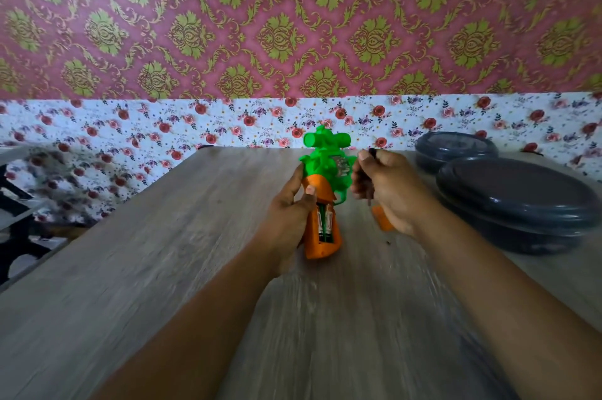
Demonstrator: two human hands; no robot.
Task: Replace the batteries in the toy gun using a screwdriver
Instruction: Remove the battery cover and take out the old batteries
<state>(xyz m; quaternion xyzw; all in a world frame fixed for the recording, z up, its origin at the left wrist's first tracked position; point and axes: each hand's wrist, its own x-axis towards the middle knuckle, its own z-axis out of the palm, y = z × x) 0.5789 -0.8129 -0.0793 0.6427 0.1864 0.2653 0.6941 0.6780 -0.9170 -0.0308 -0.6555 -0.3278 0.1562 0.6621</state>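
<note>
Both forearms reach out over the wooden table [163,269]. The left hand [290,213] is wrapped around the orange handle of the toy gun [321,191], thumb lying along its top; just beside that thumb the handle's compartment stands open, with batteries [325,220] showing inside. The gun's green barrel points away from the grip, toward the wall. To the right of the gun, the right hand [387,191] is closed around a dark screwdriver [366,184], and an orange cover [382,218] shows under its palm. Beyond that hand, two dark lidded containers [514,194] sit on the table.
</note>
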